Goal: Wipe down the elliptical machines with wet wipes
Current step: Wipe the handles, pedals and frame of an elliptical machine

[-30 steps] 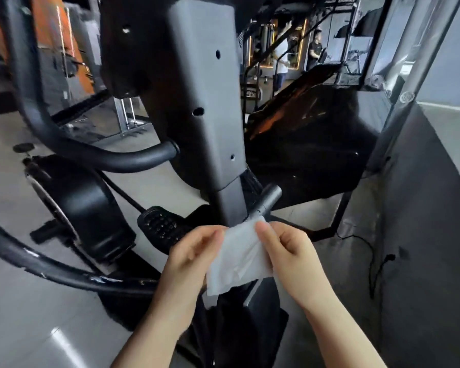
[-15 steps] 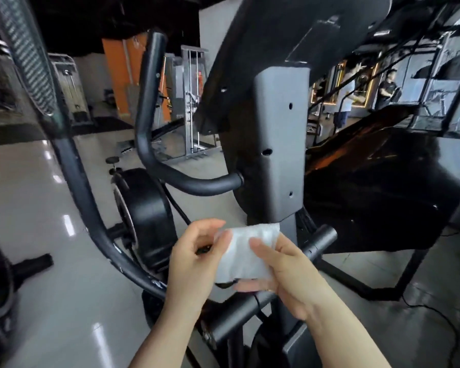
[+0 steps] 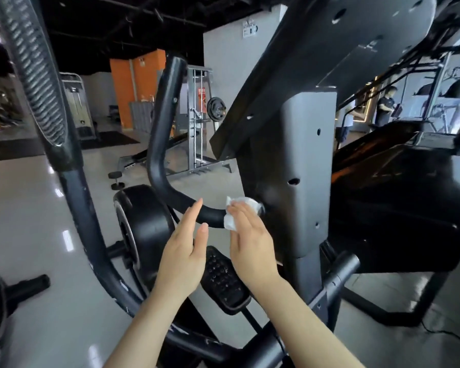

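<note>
The right hand (image 3: 250,235) lies with its fingers straight and close together, pressing a crumpled white wet wipe (image 3: 238,212) flat against the curved black handlebar tube (image 3: 170,160) of the elliptical machine; nothing is curled round the wipe. The wipe is bunched and creased, wrapped partly over the top of the tube, one pointed corner sticking up at its left and a folded flap hanging below the fingers. It sits where the tube meets the grey plastic upright column (image 3: 307,181), just left of the column's face. The left hand (image 3: 186,251) hovers just left of the right one, open, fingers straight and pointing up, thumb apart, holding nothing; its fingertips show in front of the tube, but whether they touch it cannot be told.

Below and between the two forearms lies a black studded foot pedal (image 3: 223,280). To the left of the hands stands the round black flywheel housing (image 3: 144,229) with a silver rim. Nearer and farther left, a ribbed black moving arm grip (image 3: 35,75) runs down to a glossy dark bar. The pale glossy floor (image 3: 37,208) shows streaks of reflected light. Far behind stand an orange wall panel (image 3: 138,88) and a silver weight rack (image 3: 199,128).
</note>
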